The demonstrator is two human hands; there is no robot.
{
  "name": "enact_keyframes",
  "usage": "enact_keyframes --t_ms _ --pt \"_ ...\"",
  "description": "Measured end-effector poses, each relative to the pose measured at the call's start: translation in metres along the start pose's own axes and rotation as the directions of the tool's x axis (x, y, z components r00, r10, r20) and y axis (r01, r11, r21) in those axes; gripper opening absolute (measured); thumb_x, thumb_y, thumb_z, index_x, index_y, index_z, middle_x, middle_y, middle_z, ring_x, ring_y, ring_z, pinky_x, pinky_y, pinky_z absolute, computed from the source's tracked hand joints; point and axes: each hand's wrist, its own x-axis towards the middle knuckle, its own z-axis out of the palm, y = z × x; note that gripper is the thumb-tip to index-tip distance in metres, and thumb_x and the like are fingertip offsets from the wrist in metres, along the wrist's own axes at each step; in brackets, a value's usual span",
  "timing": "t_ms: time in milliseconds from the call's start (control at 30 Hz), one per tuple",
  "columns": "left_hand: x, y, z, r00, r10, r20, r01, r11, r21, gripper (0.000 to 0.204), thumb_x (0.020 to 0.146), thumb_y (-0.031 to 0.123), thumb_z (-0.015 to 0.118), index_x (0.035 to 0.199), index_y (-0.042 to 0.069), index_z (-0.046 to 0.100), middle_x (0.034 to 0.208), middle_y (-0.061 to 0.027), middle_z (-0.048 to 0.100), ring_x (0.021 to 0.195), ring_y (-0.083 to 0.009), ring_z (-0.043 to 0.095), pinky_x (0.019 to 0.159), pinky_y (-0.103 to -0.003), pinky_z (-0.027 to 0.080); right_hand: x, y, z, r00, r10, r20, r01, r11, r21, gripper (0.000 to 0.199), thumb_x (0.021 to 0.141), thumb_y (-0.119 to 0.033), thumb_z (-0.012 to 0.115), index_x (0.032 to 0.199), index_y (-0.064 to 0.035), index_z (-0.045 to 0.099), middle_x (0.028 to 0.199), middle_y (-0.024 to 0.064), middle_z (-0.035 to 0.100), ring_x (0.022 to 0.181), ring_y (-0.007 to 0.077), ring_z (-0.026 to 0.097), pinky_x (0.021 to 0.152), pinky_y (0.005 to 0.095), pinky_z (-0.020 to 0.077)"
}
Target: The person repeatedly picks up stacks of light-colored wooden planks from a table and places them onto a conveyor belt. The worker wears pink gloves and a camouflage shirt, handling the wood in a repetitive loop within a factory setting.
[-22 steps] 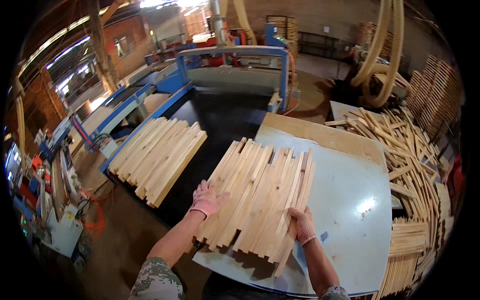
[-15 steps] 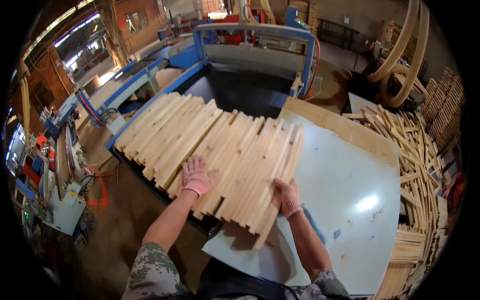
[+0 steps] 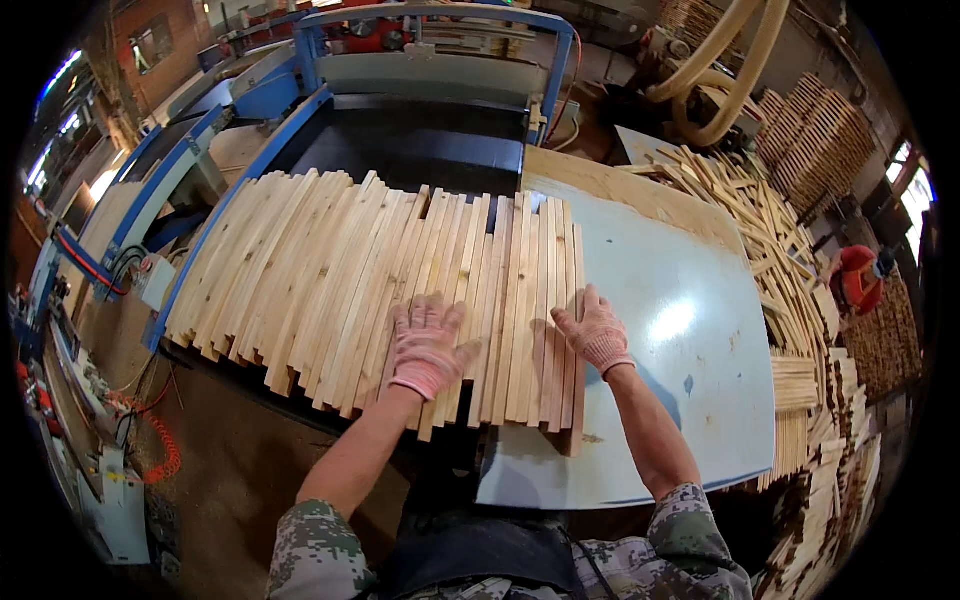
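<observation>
A wide row of pale wooden slats point(image 3: 330, 270) lies side by side across the black machine bed point(image 3: 420, 150) and onto the light blue table point(image 3: 680, 390). My left hand point(image 3: 426, 345), in a pink knit glove, lies flat with spread fingers on the slats near their front ends. My right hand point(image 3: 592, 330), gloved the same way, presses flat on the rightmost slats at the table's left edge. Neither hand grips anything.
A blue-framed machine point(image 3: 430, 40) stands at the back. Heaps of loose slats point(image 3: 770, 240) and stacked bundles point(image 3: 800, 390) line the right side. Beige ducts point(image 3: 720, 70) hang at upper right. A person in red point(image 3: 860, 280) is at far right. Cables and an orange coiled hose point(image 3: 160, 450) lie at left.
Both hands have slid the right-hand bundle leftward onto the machine bed until it joined the other slats. The hands now lie flat on top instead of at the bundle's ends.
</observation>
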Motion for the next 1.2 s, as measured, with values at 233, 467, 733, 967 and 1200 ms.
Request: enact_keyframes --t_ms 233,467,733,967,1200 --pt "-0.004 0.006 -0.006 0.998 0.061 0.002 -0.061 0.998 0.008 0.084 0.098 0.070 0.057 0.165 0.019 0.048 0.176 -0.0195 0.031 0.163 -0.0413 0.023 0.133 -0.061 0.007 -0.007 -0.073 0.065 0.906 -0.276 -0.321 0.231 0.958 -0.171 0.088 0.096 -0.054 0.068 0.166 -0.0070 0.041 0.167 0.0248 0.042 0.158 0.0448 0.034 0.130 0.0573 0.0235" --pt "-0.007 0.002 -0.004 0.997 0.074 -0.022 -0.074 0.997 -0.013 0.085 0.097 0.067 0.062 0.164 0.017 0.049 0.176 -0.0195 0.033 0.164 -0.0395 0.024 0.134 -0.057 0.009 0.015 -0.080 0.069 0.872 -0.259 -0.416 0.249 0.965 -0.078 0.075 0.096 -0.043 0.065 0.159 -0.0068 0.050 0.159 0.0246 0.048 0.152 0.0454 0.037 0.128 0.0618 0.0211" --pt "-0.005 0.008 -0.010 0.998 0.050 0.045 -0.051 0.998 0.029 0.087 0.100 0.069 0.055 0.168 0.016 0.042 0.178 -0.0190 0.029 0.166 -0.0394 0.019 0.135 -0.056 0.005 0.009 -0.007 0.050 0.864 -0.195 -0.464 0.177 0.981 -0.082 0.070 0.093 -0.042 0.071 0.151 -0.0075 0.054 0.155 0.0215 0.051 0.152 0.0442 0.039 0.127 0.0605 0.0245" --pt "-0.003 -0.018 -0.004 0.996 0.088 0.026 -0.083 0.986 -0.145 0.082 0.100 0.054 0.066 0.167 0.013 0.044 0.175 -0.0202 0.034 0.164 -0.0403 0.025 0.135 -0.053 0.014 -0.001 -0.003 0.040 0.897 -0.178 -0.404 0.151 0.984 -0.099 0.075 0.099 -0.041 0.067 0.164 -0.0099 0.043 0.158 0.0217 0.051 0.153 0.0429 0.041 0.129 0.0533 0.0291" --pt "-0.035 -0.170 -0.043 0.956 -0.148 -0.252 0.041 0.922 -0.386 0.081 0.097 0.046 0.074 0.164 0.010 0.047 0.172 -0.0195 0.040 0.161 -0.0386 0.033 0.135 -0.050 0.020 -0.092 -0.069 0.033 0.982 -0.184 0.052 0.139 0.874 0.466 0.084 0.094 -0.042 0.072 0.161 -0.0012 0.044 0.115 0.0264 0.076 0.105 0.0374 0.074 0.092 0.0459 0.0569"
